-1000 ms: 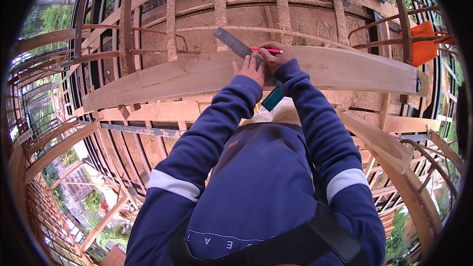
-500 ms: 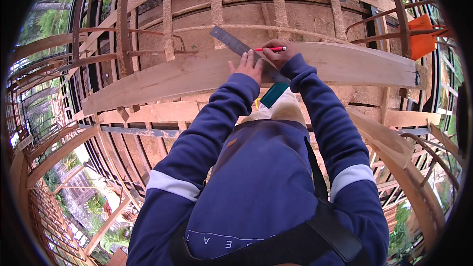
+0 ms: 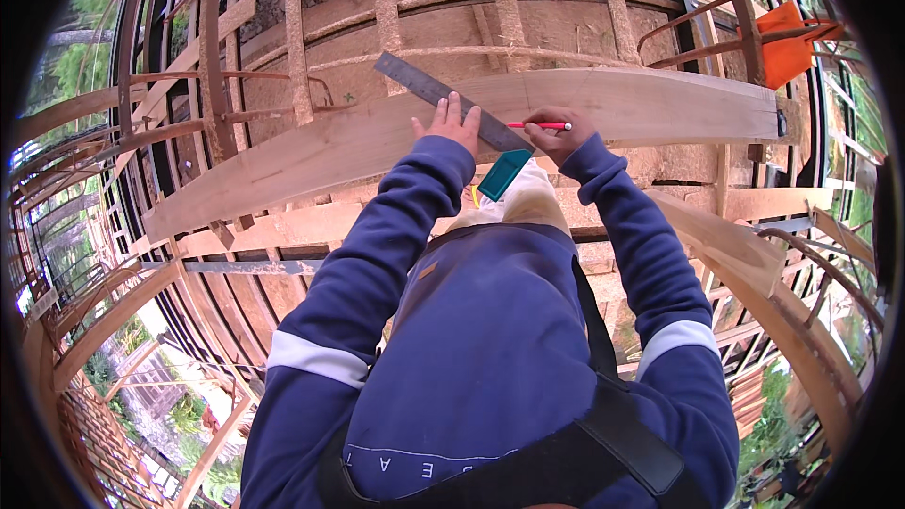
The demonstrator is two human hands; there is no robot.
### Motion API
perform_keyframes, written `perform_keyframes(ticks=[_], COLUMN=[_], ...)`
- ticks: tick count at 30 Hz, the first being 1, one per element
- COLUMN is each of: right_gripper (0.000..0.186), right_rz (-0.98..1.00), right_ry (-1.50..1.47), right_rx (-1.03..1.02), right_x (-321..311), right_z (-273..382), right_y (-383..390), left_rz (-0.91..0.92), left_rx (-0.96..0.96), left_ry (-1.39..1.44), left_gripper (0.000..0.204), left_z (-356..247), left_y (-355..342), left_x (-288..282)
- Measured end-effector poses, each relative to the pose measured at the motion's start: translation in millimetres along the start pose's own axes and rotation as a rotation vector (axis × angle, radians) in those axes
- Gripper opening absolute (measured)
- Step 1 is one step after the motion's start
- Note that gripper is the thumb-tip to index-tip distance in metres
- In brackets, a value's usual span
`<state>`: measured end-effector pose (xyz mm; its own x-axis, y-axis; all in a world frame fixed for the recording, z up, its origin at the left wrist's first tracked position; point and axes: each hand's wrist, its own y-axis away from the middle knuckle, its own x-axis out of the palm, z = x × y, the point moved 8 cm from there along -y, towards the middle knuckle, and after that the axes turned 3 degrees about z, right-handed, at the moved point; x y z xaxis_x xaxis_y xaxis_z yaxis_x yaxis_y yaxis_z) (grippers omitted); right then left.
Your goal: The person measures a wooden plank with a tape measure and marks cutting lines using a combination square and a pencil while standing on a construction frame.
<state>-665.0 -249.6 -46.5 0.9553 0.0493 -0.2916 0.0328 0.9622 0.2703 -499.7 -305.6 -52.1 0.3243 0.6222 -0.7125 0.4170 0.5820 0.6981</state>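
Observation:
A try square with a dark steel blade (image 3: pixel 415 81) and a green handle (image 3: pixel 504 174) lies slantwise over a long pale wooden plank (image 3: pixel 311 146). Its handle sits at the plank's near edge. My left hand (image 3: pixel 452 125) rests on the blade and plank with fingers spread, pressing from above. Pinched in my right hand (image 3: pixel 564 135) is a red pencil (image 3: pixel 537 125), its tip along the right side of the blade close to the handle. Any pencil line there is too faint to make out.
Wooden slats (image 3: pixel 385 0) and rusty curved bars (image 3: pixel 698 19) stand beyond the plank. An orange cloth (image 3: pixel 785 45) hangs at the far right. Another curved timber (image 3: pixel 726 245) lies near on the right. Greenery shows at the left.
My right hand has moved the pencil down along the blade, toward the green handle. My left hand stays on the blade. The whole view has shifted slightly.

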Motion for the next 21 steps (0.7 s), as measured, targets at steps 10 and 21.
perform_keyframes(ticks=[10,21], right_gripper=[0.021,0.024], right_rz=[-0.089,-0.05], right_ry=[-0.006,-0.013], right_rx=[-0.029,-0.098], right_x=[11,47], right_z=[-7,16], right_y=[-10,-79], left_rz=[-0.106,-0.085], left_rx=[0.084,0.056], left_ry=[0.091,0.072], left_gripper=[0.056,0.053], left_z=[6,12], left_y=[0,-1], left_x=[2,0])
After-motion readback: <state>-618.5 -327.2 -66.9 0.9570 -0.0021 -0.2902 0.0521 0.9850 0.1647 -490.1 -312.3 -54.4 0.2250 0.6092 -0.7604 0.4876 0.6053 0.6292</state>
